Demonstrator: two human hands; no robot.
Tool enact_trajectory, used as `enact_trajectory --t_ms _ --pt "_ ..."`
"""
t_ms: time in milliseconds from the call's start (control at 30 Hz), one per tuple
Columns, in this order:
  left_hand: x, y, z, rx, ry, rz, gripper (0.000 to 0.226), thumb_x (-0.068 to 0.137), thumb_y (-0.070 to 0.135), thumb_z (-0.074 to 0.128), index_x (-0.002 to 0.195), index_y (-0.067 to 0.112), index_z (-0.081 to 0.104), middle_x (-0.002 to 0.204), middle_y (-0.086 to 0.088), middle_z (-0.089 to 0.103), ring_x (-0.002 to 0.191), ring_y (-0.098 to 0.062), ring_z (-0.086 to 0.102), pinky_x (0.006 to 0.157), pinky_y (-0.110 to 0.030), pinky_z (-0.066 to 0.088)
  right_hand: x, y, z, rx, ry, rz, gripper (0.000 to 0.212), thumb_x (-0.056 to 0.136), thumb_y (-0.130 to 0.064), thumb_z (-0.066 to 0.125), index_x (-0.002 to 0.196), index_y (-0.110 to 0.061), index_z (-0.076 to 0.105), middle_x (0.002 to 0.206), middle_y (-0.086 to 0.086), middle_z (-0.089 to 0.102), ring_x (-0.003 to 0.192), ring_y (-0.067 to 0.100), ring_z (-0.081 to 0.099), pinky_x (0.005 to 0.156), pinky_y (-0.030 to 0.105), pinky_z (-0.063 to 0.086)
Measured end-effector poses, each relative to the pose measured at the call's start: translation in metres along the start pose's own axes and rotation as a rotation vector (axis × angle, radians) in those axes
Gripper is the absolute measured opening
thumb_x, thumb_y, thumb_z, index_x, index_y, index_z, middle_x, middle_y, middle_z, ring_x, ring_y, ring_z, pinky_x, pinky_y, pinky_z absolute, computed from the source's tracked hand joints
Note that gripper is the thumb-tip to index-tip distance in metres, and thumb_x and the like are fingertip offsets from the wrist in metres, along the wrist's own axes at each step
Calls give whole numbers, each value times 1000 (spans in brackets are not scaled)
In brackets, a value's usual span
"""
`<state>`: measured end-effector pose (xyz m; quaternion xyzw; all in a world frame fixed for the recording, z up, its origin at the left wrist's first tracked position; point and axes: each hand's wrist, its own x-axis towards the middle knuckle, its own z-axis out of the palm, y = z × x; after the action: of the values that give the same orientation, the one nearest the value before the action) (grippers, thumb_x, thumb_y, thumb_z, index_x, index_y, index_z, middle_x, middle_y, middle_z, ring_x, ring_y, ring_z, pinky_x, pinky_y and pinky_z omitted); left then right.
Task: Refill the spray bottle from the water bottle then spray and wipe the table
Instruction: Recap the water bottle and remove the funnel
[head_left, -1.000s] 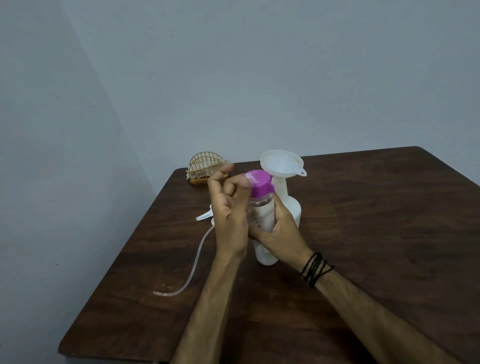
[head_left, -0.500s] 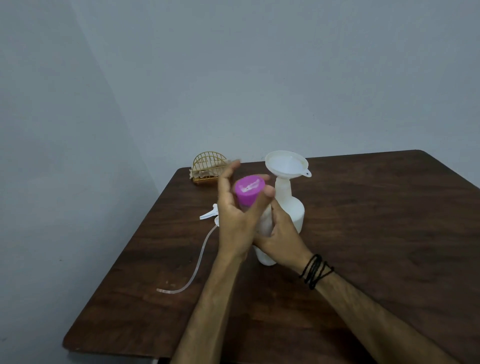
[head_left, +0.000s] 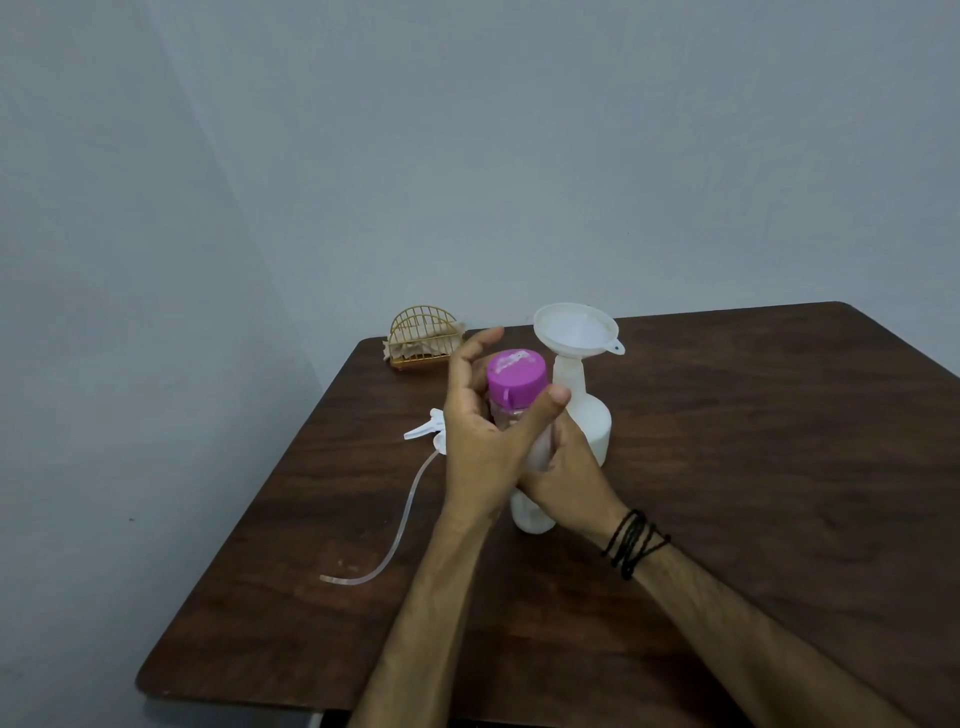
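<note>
Right hand (head_left: 563, 480) wrapped round water bottle (head_left: 527, 512) on table (head_left: 753, 467), left hand (head_left: 480, 447) fingers spread, thumb beside purple cap (head_left: 516, 375), funnel (head_left: 575, 328) in spray bottle (head_left: 592, 421) just behind

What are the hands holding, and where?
The right hand grips the clear plastic water bottle around its body; the left hand is open around its pink cap.
</note>
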<state>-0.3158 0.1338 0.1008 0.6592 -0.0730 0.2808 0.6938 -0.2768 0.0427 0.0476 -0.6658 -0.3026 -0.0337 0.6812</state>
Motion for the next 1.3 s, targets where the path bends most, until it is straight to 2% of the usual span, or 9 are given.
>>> enact_trajectory --t_ms 133,367,467,600,800,900,1033,1167,1300 --pt "3 -3 0 -25 -37 -7 56 76 17 79 124 18 51 103 21 70 101 -7 68 84 -23 54 -2 -2 -2 41 11 -11 68 82 1 76 140 -14 44 130 -3 63 124 15 60 100 30 51" --pt "3 2 -7 8 -107 -2 73 73 38 83 131 13 46 114 -1 71 109 -17 68 94 -32 54 -7 -2 -16 40 -16 -9 61 80 -1 75 134 -16 49 123 4 65 118 22 63 99 44 53" --pt "6 8 -8 4 -8 42 80 75 60 75 131 9 48 125 -10 64 116 -19 63 94 -31 51 -16 -4 -40 -7 100 -13 55 68 -22 76 119 -29 56 107 -1 68 100 21 67 87 41 57" --pt "25 3 -9 71 150 35 69 72 47 77 129 15 55 121 -2 63 115 -15 62 92 -32 50 -19 -5 -85 -120 162 -43 55 67 -28 75 117 -30 53 103 -1 67 95 15 67 81 27 57" --pt "47 -16 13 392 -156 -16 107 54 20 94 145 33 38 141 -1 45 130 -15 48 100 -28 44 -26 -2 -135 -201 256 -49 52 69 -31 76 116 -36 53 102 4 68 93 20 68 82 33 58" --pt "50 -26 29 425 -182 -48 114 50 31 97 145 38 35 145 0 43 135 -17 43 110 -40 43 -28 4 -147 -204 270 -34 57 71 -37 78 122 -37 53 104 2 69 96 20 69 84 36 58" --pt "49 -38 46 363 -113 -44 103 57 30 97 143 32 41 139 7 48 129 -13 47 105 -38 48 -33 14 -146 -156 279 -3 73 73 -43 75 136 -18 48 111 -6 67 103 15 67 87 31 55" --pt "52 -44 55 300 17 -43 79 69 26 91 135 28 47 130 6 51 124 -18 53 97 -34 55 -38 22 -138 -176 240 17 77 74 -43 75 139 -18 45 116 -4 65 108 14 65 91 29 56" --pt "54 -33 62 255 21 1 76 72 22 89 134 29 46 128 8 51 117 -16 58 92 -29 58 -37 26 -144 -204 276 21 68 80 -22 80 138 -23 44 121 -1 63 112 14 63 93 32 53"
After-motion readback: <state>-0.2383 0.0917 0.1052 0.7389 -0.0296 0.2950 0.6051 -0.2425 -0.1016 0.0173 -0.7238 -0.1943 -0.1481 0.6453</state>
